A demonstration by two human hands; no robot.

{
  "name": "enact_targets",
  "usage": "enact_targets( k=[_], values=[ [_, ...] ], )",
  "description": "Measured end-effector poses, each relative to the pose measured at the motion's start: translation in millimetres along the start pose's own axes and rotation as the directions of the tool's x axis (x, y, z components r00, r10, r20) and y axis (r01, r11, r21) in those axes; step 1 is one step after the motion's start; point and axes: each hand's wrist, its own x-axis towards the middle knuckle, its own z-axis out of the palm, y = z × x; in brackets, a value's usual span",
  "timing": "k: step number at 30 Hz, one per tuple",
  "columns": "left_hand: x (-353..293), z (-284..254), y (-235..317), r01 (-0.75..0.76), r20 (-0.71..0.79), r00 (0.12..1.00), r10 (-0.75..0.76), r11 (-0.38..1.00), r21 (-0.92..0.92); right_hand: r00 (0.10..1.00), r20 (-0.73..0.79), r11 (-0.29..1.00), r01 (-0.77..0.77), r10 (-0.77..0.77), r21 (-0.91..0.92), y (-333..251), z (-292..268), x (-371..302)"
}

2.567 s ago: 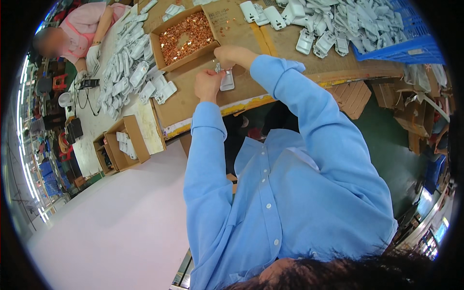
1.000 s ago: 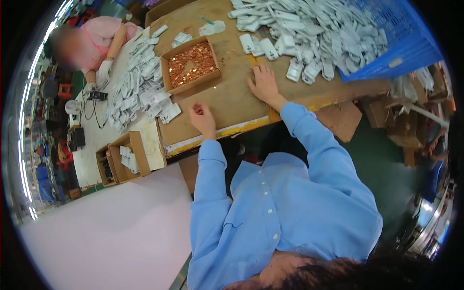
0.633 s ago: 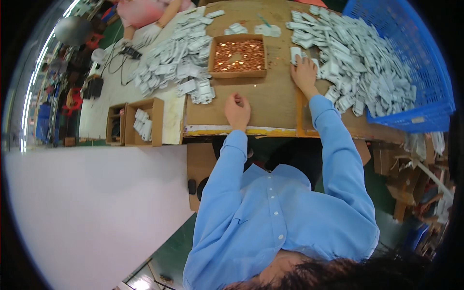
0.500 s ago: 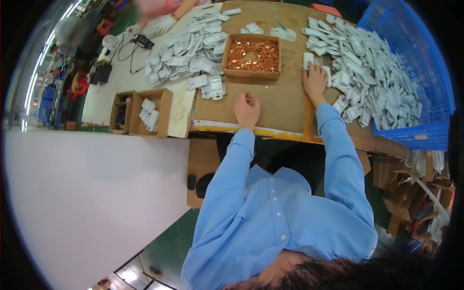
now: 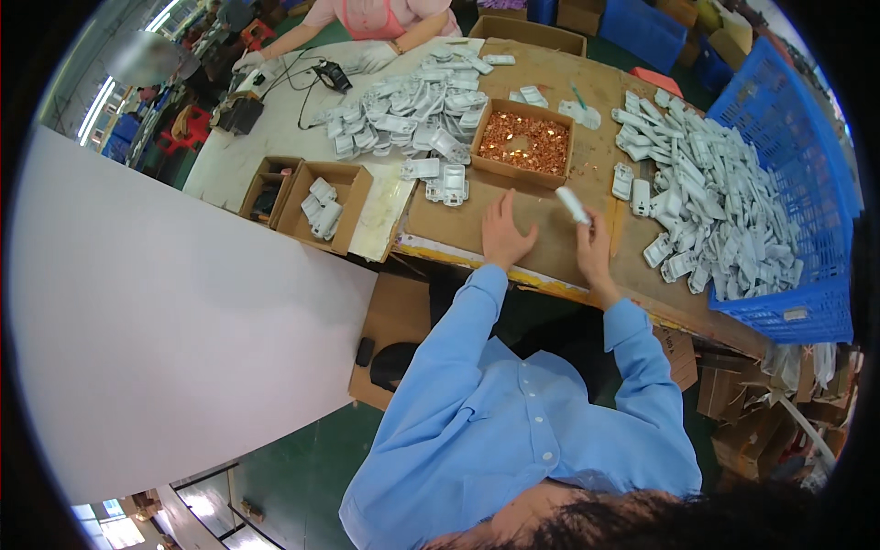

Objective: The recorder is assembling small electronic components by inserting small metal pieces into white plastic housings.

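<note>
Between the fingers of my right hand (image 5: pixel 594 249) is a white plastic housing (image 5: pixel 573 204), held tilted above the table near its front edge. My left hand (image 5: pixel 507 235) hovers to the left of it with thumb and fingers apart, holding nothing. Just beyond both hands stands a cardboard tray (image 5: pixel 519 176) filled with small copper-coloured metal pieces (image 5: pixel 539 147). A large heap of similar white housings (image 5: pixel 715 188) spreads to the right. Two loose housings lie at its near-left side, one of them an open shell (image 5: pixel 622 181).
Another heap of white parts (image 5: pixel 412 105) covers the table's left side. Left of it stand a cardboard box (image 5: pixel 346 220) with a few white pieces and a smaller box (image 5: pixel 260 191). A blue crate (image 5: pixel 779 316) bounds the right. Across the table sits a person with gloved hands (image 5: pixel 371 59).
My right hand has picked up a white housing from beside the right heap and brought it left. My left hand has opened from a loose curl. The view has shifted and turned.
</note>
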Motion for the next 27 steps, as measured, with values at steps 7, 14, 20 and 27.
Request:
enact_targets(
  k=[7, 14, 20, 27],
  values=[
    [-5, 0, -5, -0.331, 0.093, 0.937, 0.338, 0.94, -0.079, 0.997, 0.082, 0.979, 0.009, 0.008, -0.206, -18, 33, -2],
    [-3, 12, -18, 0.11, 0.08, 0.992, -0.093, 0.966, -0.236, 0.995, 0.052, 0.991, 0.094, -0.09, -0.093, -46, 39, 43],
    [-2, 19, -24, 0.187, 0.031, 0.982, -0.185, 0.956, -0.225, 0.948, 0.132, 0.895, 0.318, -0.291, -0.313, -48, 54, 150],
    [3, 14, -19, 0.221, 0.049, 0.975, -0.216, 0.943, -0.249, 0.856, 0.509, 0.564, 0.466, -0.093, -0.681, -23, 90, 230]
  ],
)
